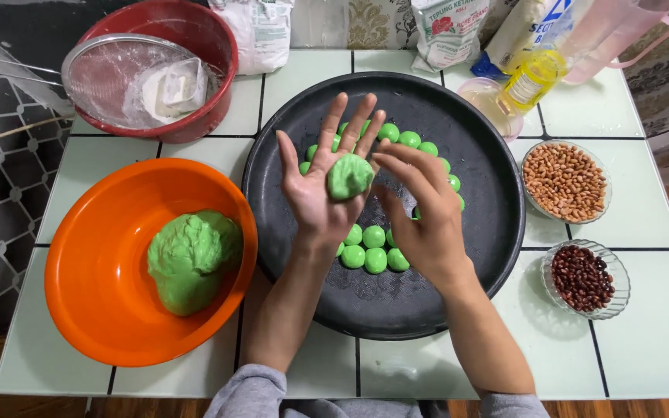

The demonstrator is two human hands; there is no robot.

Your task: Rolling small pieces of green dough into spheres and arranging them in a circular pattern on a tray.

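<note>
My left hand [320, 182] lies palm up over the round black tray [489, 255], fingers spread, with a lump of green dough [349, 176] resting on the palm. My right hand [424, 213] hovers just to its right, fingers loosely curled and empty, fingertips close to the lump. Several small green dough balls [373, 248] lie on the tray beneath and behind the hands, partly hidden by them. A large mass of green dough [191, 259] sits in the orange bowl [94, 271] at the left.
A red bowl [210, 46] with a metal sieve [110, 73] and flour stands at the back left. Glass dishes of pale peanuts [565, 179] and dark beans [582, 277] sit at the right. Flour bags [447, 27], an oil bottle [532, 77] and a pink jug [613, 35] line the back.
</note>
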